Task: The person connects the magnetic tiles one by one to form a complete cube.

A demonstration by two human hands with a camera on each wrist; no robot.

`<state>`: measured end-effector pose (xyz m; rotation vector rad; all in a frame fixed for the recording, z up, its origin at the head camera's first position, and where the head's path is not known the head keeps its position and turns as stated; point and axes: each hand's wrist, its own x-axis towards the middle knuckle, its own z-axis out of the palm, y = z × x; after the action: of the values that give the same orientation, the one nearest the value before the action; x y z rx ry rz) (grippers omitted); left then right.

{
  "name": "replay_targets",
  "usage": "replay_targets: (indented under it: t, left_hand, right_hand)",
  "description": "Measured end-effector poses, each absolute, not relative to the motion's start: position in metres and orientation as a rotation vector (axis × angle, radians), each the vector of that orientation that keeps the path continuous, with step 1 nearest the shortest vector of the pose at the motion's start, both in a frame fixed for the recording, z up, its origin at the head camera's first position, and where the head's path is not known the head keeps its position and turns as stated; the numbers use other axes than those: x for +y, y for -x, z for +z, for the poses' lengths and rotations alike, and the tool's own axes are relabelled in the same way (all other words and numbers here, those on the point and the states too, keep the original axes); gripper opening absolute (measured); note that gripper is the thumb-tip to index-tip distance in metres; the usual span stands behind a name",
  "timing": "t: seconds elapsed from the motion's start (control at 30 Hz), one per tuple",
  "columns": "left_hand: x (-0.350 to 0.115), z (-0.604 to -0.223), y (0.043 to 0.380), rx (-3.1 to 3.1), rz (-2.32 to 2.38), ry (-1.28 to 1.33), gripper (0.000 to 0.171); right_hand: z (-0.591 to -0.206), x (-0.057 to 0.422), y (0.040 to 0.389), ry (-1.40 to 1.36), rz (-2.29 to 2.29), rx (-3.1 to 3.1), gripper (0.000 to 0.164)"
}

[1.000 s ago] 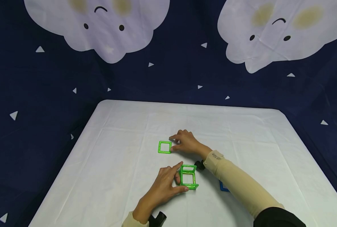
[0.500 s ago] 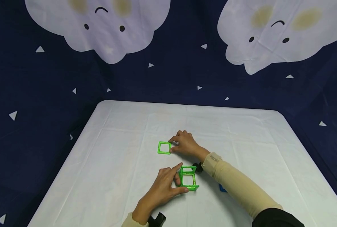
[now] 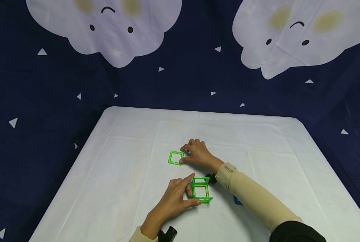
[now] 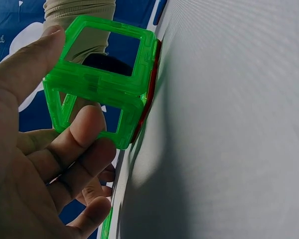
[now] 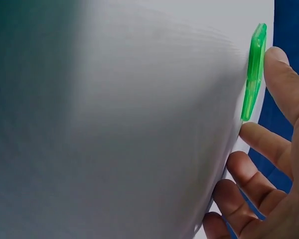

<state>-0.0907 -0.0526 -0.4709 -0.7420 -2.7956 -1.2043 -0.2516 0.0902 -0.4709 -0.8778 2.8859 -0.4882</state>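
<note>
A small box of green magnetic tiles stands on the white table, held by my left hand with thumb and index finger at its sides. In the left wrist view, a red tile forms the side of the box against the table. Farther back lies a single green square magnetic tile. My right hand is at its right edge, thumb on the near corner and index fingertip by the far corner. The right wrist view shows that tile edge-on beside the thumb and index fingertip.
A blue tile lies partly hidden under the right sleeve. White cloth covers the table. Behind it hangs a dark blue curtain with white clouds and triangles. Black wrist camera mounts show near the wrists.
The single green tile has turned slightly, and the right thumb has slid a little left onto its near corner. The left hand and the box stay in place.
</note>
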Motion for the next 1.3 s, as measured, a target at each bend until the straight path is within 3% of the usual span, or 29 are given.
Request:
replay_targets:
  t: [0.73,1.3]
  left_hand:
    - [-0.052,-0.473,0.089,-2.773,-1.192,0.757,0.084]
    - [-0.054,-0.473,0.091,-2.789,-1.194,0.731,0.085]
  right_hand:
    - [-0.475,0.093,0.252,0.909,-0.767,2.818,0.030]
    - [-0.472,0.106,0.256,0.719,-1.122,2.590,0.012]
